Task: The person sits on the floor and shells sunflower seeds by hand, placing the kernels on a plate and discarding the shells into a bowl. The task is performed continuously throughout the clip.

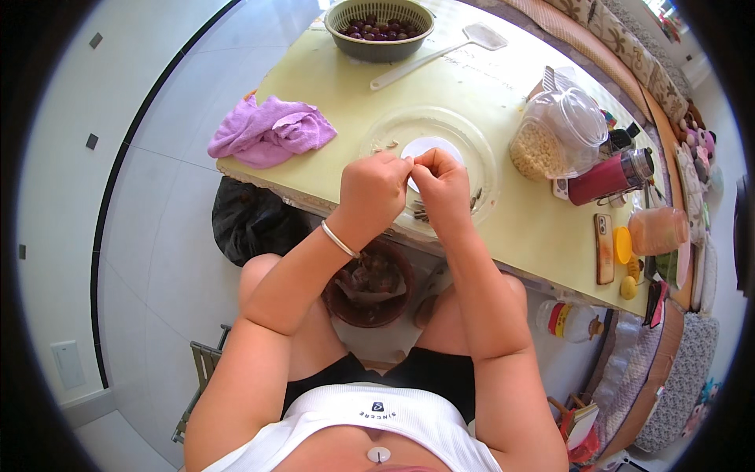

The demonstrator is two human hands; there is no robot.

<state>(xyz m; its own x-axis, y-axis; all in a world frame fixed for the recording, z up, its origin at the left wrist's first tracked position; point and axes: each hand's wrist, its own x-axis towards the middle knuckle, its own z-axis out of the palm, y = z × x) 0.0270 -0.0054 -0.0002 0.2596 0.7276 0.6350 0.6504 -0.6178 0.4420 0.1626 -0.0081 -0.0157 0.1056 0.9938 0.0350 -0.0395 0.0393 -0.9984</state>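
Note:
My left hand (373,189) and my right hand (443,187) meet over a clear round plate (489,149), fingertips pinched together. Whatever they hold between them is too small to make out. Beneath the fingers, a white round disc (440,145) lies on the plate. Dark striped seeds (420,211), which look like sunflower seeds, sit at the plate's near side, partly hidden by my right hand. A few pale bits (391,145) rest on its left part. To the right stands a clear plastic container (578,126) holding pale kernels (536,149).
The yellowish table (314,86) carries a purple cloth (271,132), a basket (377,49) of dark round fruit, a white spatula (429,57), a dark red bottle (605,181) and a phone (604,248). Below, between my legs, sits a brown bin (370,315); a black bag (252,220) hangs left.

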